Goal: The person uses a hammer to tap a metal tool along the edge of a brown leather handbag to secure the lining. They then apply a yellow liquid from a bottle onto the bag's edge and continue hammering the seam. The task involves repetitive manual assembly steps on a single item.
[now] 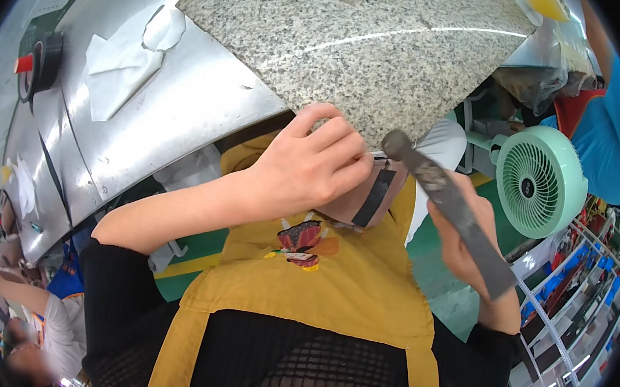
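Observation:
At the near edge of a speckled granite slab (381, 52), my left hand (316, 161) is closed with its fingers curled down. Under those fingers lies a dusky-pink leather-like piece (379, 199) with a black strip across it, partly hidden by the hand. My right hand (461, 236) grips a hammer (463, 210). Its dark, worn metal head runs slantwise across the hand, with a rounded end close to the slab's edge, just right of the pink piece. The hammer's handle is hidden.
A steel table (185, 101) extends left of the slab, carrying white scraps (122, 59) and a roll of black tape (45, 63). At the right stands a mint-green fan (540, 180). Co-workers sit at the lower left and upper right, one in a blue top (613, 139).

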Demonstrator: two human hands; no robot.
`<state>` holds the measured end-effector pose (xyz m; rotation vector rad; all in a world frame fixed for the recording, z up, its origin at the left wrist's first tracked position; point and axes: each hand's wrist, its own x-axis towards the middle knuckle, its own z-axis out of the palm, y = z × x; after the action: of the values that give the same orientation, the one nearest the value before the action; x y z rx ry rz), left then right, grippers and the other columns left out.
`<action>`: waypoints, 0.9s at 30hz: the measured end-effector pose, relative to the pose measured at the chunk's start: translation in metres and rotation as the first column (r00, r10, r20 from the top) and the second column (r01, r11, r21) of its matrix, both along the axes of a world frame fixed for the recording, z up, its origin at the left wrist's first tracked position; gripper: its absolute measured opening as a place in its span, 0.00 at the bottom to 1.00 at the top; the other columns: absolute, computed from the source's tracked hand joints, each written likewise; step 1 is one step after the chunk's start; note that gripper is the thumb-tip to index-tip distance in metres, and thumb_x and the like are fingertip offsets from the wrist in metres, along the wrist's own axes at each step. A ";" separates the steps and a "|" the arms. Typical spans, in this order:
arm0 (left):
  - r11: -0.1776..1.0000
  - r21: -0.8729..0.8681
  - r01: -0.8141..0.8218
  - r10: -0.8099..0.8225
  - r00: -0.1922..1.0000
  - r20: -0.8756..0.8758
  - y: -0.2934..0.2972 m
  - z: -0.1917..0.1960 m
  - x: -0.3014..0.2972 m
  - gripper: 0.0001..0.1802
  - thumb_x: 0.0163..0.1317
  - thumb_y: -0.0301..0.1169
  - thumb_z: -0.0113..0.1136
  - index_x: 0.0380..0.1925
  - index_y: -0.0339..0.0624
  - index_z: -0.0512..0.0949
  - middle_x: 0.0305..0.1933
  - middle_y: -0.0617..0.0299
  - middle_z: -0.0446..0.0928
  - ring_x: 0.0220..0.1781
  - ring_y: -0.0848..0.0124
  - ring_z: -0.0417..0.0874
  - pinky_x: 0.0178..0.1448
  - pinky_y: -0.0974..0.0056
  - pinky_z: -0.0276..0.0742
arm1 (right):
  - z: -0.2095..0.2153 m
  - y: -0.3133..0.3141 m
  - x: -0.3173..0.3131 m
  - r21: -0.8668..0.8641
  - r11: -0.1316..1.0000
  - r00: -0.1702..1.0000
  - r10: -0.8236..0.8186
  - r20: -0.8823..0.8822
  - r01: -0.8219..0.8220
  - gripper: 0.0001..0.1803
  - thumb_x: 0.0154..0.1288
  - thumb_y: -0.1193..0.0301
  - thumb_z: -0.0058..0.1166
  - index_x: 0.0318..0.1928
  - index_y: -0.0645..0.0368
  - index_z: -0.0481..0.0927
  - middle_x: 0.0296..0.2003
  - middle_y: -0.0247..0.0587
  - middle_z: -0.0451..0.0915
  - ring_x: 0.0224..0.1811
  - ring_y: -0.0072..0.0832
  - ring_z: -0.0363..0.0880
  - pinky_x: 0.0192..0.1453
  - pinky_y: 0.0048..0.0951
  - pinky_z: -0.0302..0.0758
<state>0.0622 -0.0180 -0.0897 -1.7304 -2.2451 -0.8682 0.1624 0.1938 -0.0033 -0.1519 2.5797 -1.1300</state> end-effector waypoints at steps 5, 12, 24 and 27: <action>1.000 0.010 0.013 -0.013 1.000 0.022 -0.004 -0.007 -0.004 0.20 0.39 0.28 0.57 0.38 0.46 0.77 0.32 0.67 0.69 0.38 0.67 0.72 0.51 0.57 0.70 | 0.012 0.000 -0.012 -0.085 0.993 0.985 -0.068 0.159 0.082 0.16 0.63 0.81 0.45 0.52 0.67 0.69 0.30 0.48 0.76 0.31 0.32 0.78 0.34 0.30 0.70; 0.997 0.030 -0.076 0.068 0.975 0.211 -0.007 -0.003 0.001 0.19 0.38 0.28 0.60 0.37 0.47 0.78 0.33 0.67 0.71 0.38 0.66 0.72 0.53 0.56 0.68 | -0.002 -0.013 0.001 0.133 0.988 0.996 0.087 -0.011 -0.085 0.21 0.57 0.75 0.53 0.53 0.59 0.69 0.39 0.46 0.79 0.38 0.43 0.80 0.36 0.37 0.77; 1.000 -0.021 -0.017 0.018 0.998 0.067 -0.010 0.000 0.000 0.16 0.40 0.26 0.60 0.34 0.45 0.77 0.34 0.67 0.72 0.40 0.65 0.72 0.57 0.55 0.67 | -0.002 -0.013 -0.004 0.083 0.993 0.996 0.088 0.009 -0.089 0.24 0.54 0.79 0.52 0.54 0.60 0.69 0.38 0.46 0.78 0.39 0.44 0.80 0.38 0.35 0.76; 0.999 -0.024 -0.034 0.037 0.985 0.170 -0.013 -0.001 -0.001 0.15 0.41 0.25 0.60 0.34 0.45 0.77 0.34 0.67 0.72 0.41 0.66 0.72 0.58 0.55 0.67 | 0.002 -0.012 -0.009 0.007 0.999 0.998 0.039 0.055 -0.040 0.18 0.60 0.79 0.48 0.53 0.63 0.70 0.35 0.54 0.76 0.34 0.52 0.77 0.35 0.37 0.73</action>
<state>0.0612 -0.0311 -0.0908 -1.6774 -2.3921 -1.0243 0.1536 0.1822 -0.0017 -0.1668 2.5213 -1.0938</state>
